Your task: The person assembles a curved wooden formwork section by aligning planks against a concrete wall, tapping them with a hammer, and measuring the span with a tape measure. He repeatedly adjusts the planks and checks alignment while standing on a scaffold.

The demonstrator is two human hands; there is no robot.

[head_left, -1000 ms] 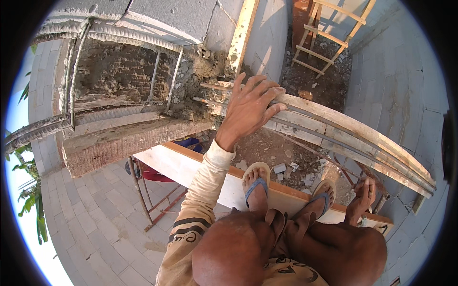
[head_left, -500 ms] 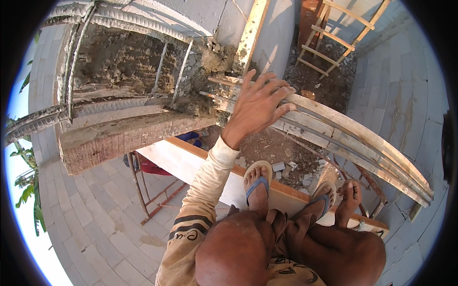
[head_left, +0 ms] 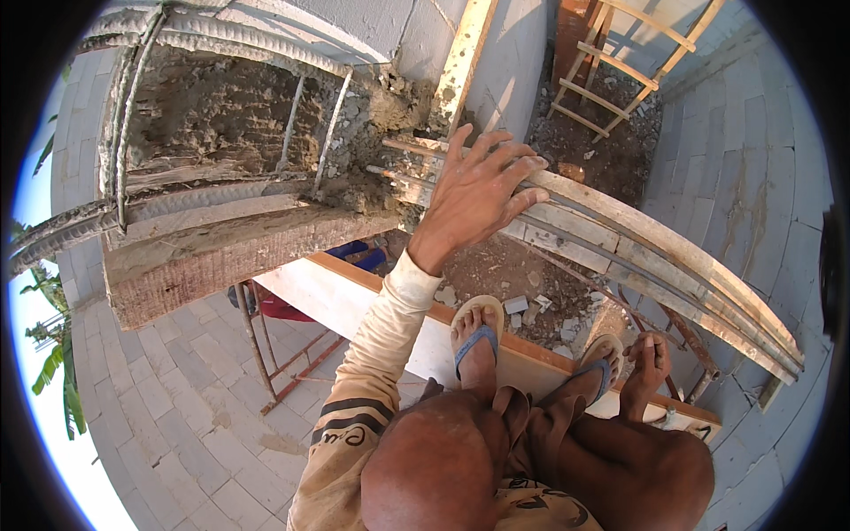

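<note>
My left hand (head_left: 478, 195) lies palm down across the near end of a wooden formwork trough (head_left: 611, 239), fingers spread and thumb apart. Thin steel rods (head_left: 673, 279) run lengthwise in the trough and pass under the hand. Just left of the fingers, the rod ends meet rough grey mortar (head_left: 354, 177). Low on the right, by my bent knee, my right hand (head_left: 648, 365) is held with its fingers curled in. Whether anything sits inside them is hidden.
Ribbed rebar (head_left: 239, 190) and stirrups cross a mortar-filled form with a thick timber side (head_left: 221, 265). My sandalled feet stand on a white, orange-edged board (head_left: 350, 296) over a metal trestle (head_left: 292, 372). Below are rubble (head_left: 567, 323), a wooden ladder (head_left: 611, 75) and someone's blue clothing (head_left: 363, 254).
The view has shifted slightly. Both hands keep their places, the left on the trough and the right by the knee. The blue clothing below has moved a little.
</note>
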